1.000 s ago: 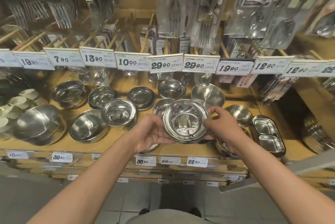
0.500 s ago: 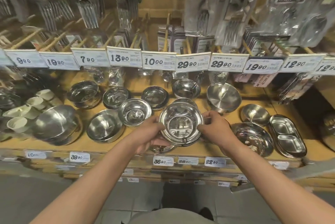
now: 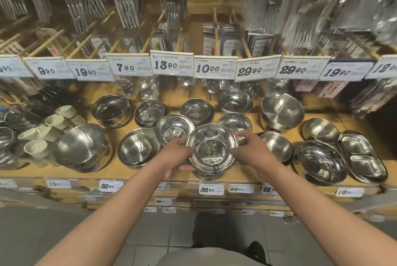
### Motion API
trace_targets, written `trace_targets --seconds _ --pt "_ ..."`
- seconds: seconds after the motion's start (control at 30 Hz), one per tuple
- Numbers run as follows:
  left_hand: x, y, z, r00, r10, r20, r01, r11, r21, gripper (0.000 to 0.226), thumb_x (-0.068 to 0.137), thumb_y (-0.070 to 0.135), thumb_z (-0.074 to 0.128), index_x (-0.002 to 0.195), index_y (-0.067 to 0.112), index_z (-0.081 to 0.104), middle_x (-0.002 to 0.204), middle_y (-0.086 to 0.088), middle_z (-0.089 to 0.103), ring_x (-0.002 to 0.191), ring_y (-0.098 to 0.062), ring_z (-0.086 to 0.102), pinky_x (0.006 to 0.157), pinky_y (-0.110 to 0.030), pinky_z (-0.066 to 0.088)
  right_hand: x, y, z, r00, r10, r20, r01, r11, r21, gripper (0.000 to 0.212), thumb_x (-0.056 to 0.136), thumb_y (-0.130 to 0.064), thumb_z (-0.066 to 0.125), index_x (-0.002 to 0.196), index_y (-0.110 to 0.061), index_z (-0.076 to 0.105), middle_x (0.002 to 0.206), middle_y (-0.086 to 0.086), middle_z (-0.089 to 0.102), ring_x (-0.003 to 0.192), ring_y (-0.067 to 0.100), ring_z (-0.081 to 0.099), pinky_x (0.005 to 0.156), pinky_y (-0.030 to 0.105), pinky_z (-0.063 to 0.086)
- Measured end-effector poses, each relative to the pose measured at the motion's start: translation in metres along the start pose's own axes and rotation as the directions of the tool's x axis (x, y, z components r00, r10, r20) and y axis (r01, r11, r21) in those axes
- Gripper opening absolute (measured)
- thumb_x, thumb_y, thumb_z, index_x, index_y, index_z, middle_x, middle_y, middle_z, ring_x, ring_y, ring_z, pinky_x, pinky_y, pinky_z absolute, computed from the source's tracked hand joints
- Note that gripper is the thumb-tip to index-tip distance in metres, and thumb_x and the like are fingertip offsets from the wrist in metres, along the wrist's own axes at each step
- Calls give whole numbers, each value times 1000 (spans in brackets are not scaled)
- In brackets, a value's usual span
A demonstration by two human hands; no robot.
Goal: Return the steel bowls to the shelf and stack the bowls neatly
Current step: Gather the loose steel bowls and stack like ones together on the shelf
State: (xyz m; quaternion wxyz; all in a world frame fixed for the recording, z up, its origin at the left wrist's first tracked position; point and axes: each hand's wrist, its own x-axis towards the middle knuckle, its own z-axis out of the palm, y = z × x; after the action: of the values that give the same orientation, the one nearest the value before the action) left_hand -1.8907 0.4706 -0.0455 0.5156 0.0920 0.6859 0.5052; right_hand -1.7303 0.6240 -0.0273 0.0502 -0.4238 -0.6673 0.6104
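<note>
A shiny steel bowl [image 3: 211, 147] sits between both hands at the front middle of the wooden shelf [image 3: 150, 174]. My left hand [image 3: 175, 156] grips its left rim and my right hand [image 3: 252, 151] grips its right rim. Under it lies a stack of like bowls [image 3: 207, 174], and the held bowl rests on or just above that stack. Other steel bowls stand around: one [image 3: 174, 129] just behind the left hand, one [image 3: 235, 122] behind the right hand, and a matte bowl [image 3: 277, 147] to the right.
More steel bowls fill the shelf: a large tilted one [image 3: 82, 147] at the left, a deep one [image 3: 281, 110] at the back right. Divided steel trays [image 3: 363, 156] lie at the far right, pale cups [image 3: 36, 146] at the left. Price tags [image 3: 170, 65] and hanging cutlery overhang the shelf.
Both hands have lowered the bowl from in front of the shelf down onto the stack at the shelf's front edge. The view has shifted left and closer.
</note>
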Motion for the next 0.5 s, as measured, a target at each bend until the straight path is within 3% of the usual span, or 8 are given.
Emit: trace_targets --seconds 0.13,0.2,0.33,0.5 --pt "5 -1 -4 999 3 -44 -2 1000 27 38 96 -2 54 135 1 54 111 -15 76 93 -26 77 79 -42 64 5 1 3 1000 0 -15 0 1000 1 42 81 8 68 101 -28 60 80 3 65 56 8 63 46 16 49" --pt "7 -1 -6 995 13 -98 -5 997 79 41 97 1 56 138 2 52 110 -15 75 95 -28 76 79 -42 64 8 4 5 1000 19 -14 -19 1000 -2 42 82 8 68 108 -25 61 85 6 65 62 12 63 45 16 48" --pt "12 -1 -8 988 39 -150 -15 986 165 38 97 3 58 135 2 55 110 -15 74 82 -20 76 65 -32 65 14 9 11 999 52 -4 -52 998 -32 48 82 7 69 122 -18 64 95 11 70 66 17 66 47 18 49" --pt "23 -9 -8 971 74 -226 -8 960 280 35 95 4 62 130 1 63 125 -12 67 87 -23 75 65 -31 65 21 22 19 994 39 -105 -49 994 -98 26 81 2 70 98 -16 72 84 5 75 59 10 68 48 15 50"
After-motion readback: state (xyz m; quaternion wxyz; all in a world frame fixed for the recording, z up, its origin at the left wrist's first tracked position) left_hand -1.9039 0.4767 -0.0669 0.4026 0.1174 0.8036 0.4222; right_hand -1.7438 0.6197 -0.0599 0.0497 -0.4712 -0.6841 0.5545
